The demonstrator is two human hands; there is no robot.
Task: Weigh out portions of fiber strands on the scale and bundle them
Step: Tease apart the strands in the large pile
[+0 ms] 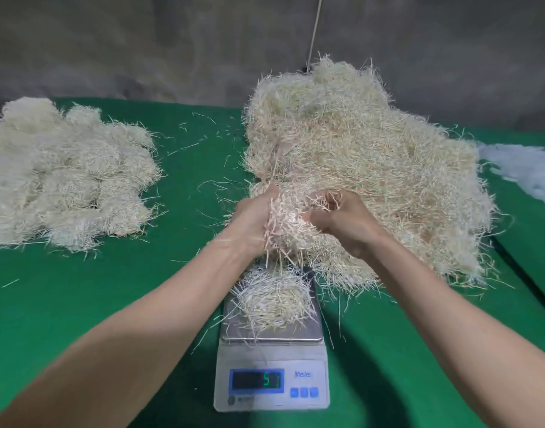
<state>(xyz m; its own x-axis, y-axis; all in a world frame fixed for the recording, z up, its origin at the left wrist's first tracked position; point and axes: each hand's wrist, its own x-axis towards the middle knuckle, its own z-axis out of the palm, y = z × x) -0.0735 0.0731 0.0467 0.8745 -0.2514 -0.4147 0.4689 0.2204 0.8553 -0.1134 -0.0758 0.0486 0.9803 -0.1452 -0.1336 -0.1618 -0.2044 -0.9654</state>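
A green cloth [79,304] covers the whole table under both forearms. Beyond and to the right of the hands rises the big heap of loose fiber strands [373,156], its near edge reaching the fingers. Well off to the left of the left hand lies a paler pile of bundled portions [64,174], lumped side by side. Far out past the right hand, at the table's edge, sits a patch of white fluff [524,171]. Directly below the hands, nearer the person, stands the scale [272,356], and on its metal pan rests a small weighed portion [272,299], some strands spilling over the pan's edges. Above that pan the left hand [252,217] and right hand [342,220] hold a clump of strands [288,217] between them: the left hand's fingers curl into its side, and the right hand's fingers, bent inward, pinch its far side. Loose ends dangle from the clump toward the pan. The scale's display [257,379] glows with green digits; a 5 is legible, the rest blurred.
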